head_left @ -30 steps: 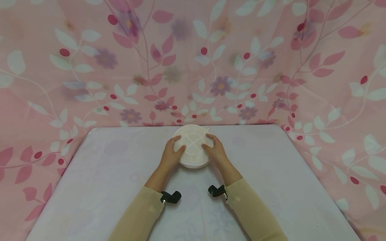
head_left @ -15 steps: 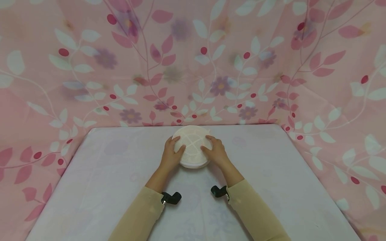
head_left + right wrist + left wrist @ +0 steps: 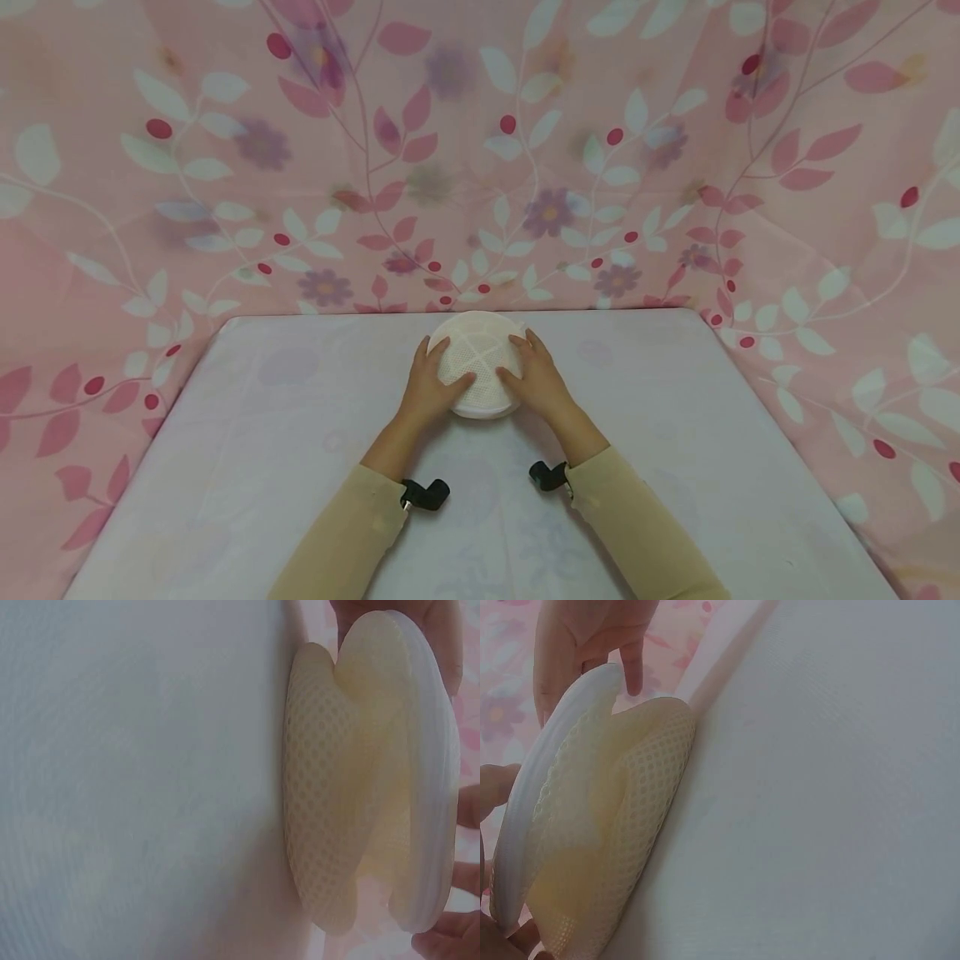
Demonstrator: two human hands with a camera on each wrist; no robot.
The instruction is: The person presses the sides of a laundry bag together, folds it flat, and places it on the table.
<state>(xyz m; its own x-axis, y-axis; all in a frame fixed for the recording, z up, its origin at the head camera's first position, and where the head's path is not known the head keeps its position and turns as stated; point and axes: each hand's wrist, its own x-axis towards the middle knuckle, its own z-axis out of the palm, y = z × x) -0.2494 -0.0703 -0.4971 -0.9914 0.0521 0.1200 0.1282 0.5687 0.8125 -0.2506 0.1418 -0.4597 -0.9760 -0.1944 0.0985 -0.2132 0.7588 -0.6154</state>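
Observation:
A round, cream-white mesh laundry bag [image 3: 480,367] stands on the table, between my two hands. Seams cross on its top face, and a white zip band [image 3: 435,780] runs round the upper rim. Below that band the mesh wall [image 3: 649,787] sags and folds inward, as both wrist views show. My left hand [image 3: 429,383] grips the bag's left side, its thumb lying over the top face. On the opposite side my right hand [image 3: 542,379] holds the rim, thumb likewise on top. Some fingertips of each hand are hidden behind the bag in the head view.
The table [image 3: 300,417] has a pale, faintly patterned cloth. Close behind its far edge hangs a pink floral curtain [image 3: 480,167], which also borders both sides. Black wrist cameras [image 3: 426,494] stick out from both beige sleeves [image 3: 345,533].
My left thumb has slid inward over the top of the bag. My right hand has turned slightly and its forearm has shifted a little to the right. The bag stays almost in place.

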